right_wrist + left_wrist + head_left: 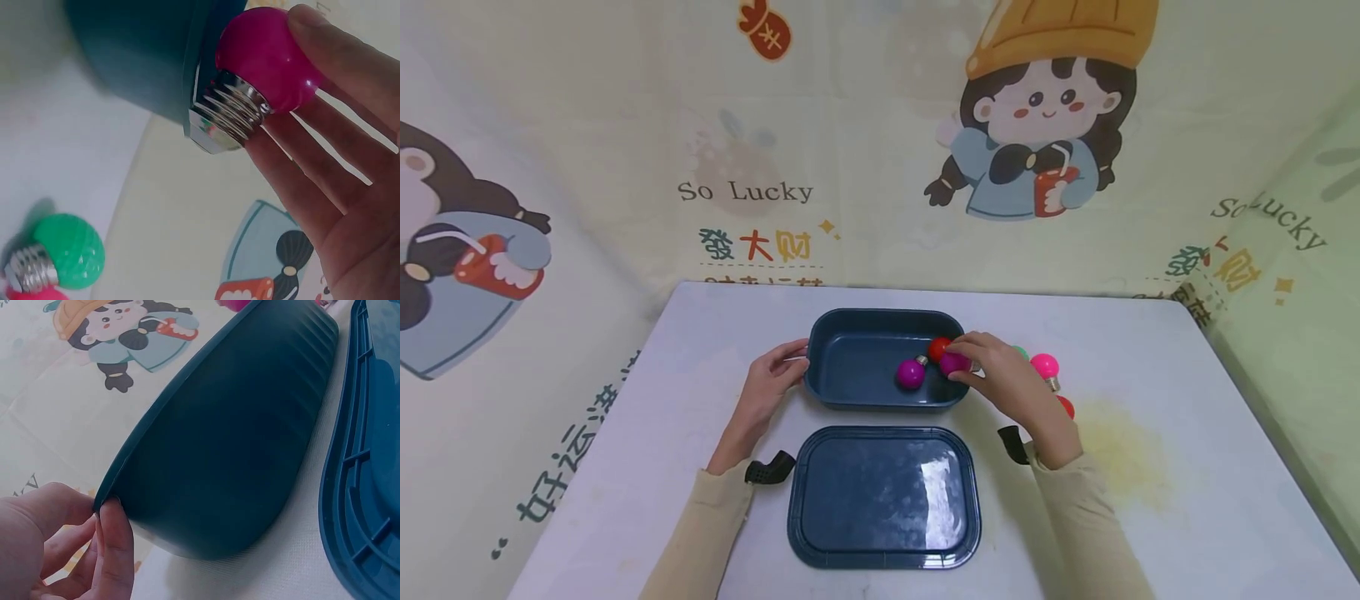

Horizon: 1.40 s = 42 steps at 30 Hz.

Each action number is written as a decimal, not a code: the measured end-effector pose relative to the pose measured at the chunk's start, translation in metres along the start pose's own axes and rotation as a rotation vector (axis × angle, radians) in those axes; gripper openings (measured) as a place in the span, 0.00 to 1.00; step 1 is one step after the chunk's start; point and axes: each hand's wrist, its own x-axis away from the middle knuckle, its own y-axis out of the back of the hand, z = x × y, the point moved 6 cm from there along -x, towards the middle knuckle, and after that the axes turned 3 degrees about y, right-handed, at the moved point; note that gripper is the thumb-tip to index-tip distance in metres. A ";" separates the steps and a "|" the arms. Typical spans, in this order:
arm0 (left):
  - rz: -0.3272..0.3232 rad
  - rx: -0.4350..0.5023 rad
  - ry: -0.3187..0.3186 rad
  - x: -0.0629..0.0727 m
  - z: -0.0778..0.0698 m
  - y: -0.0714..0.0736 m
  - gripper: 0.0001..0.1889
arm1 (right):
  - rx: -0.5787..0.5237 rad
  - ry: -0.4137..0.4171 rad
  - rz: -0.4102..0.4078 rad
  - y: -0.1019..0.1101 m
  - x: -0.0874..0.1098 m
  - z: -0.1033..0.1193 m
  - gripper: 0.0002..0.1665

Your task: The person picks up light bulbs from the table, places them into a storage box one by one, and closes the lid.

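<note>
My left hand [772, 372] pinches the left end rim of a dark blue box [857, 360]; thumb and fingertips lie on either side of the rim in the left wrist view. In my right hand [1000, 375] is a magenta light bulb [269, 59] with a silver screw base, gripped by its globe between thumb and fingers. The bulb is at the box's right end, its base by the rim. Inside the box lie a purple bulb [911, 374] and a red bulb [938, 348], the latter partly hidden by my right fingers.
A dark blue lid [883, 500] lies flat in front of the box. Right of it, partly behind my right hand, are a green bulb [70, 251], a pink bulb [1045, 365] and a red bulb [1066, 406] on the white table [1187, 417]. A printed cloth hangs behind.
</note>
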 end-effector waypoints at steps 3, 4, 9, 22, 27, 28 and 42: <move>0.001 0.008 0.003 -0.001 0.001 0.000 0.24 | 0.006 0.026 -0.006 -0.004 -0.003 0.004 0.27; 0.003 0.012 0.003 -0.001 0.001 -0.001 0.24 | 0.007 0.035 -0.010 -0.005 -0.004 0.005 0.27; 0.000 0.022 0.003 -0.001 -0.001 -0.001 0.23 | -0.005 0.067 -0.017 -0.010 -0.009 0.010 0.27; -0.011 0.019 0.007 -0.002 0.000 -0.002 0.23 | -0.015 0.144 0.052 -0.029 -0.016 0.016 0.24; -0.023 0.016 0.011 -0.001 0.000 -0.002 0.23 | -0.011 0.136 0.086 -0.036 -0.019 0.017 0.26; -0.026 0.017 0.012 -0.002 -0.001 -0.002 0.22 | -0.008 0.133 0.093 -0.037 -0.020 0.017 0.26; -0.019 0.001 0.018 -0.002 0.000 -0.001 0.23 | -0.041 0.159 0.110 -0.049 -0.029 0.016 0.20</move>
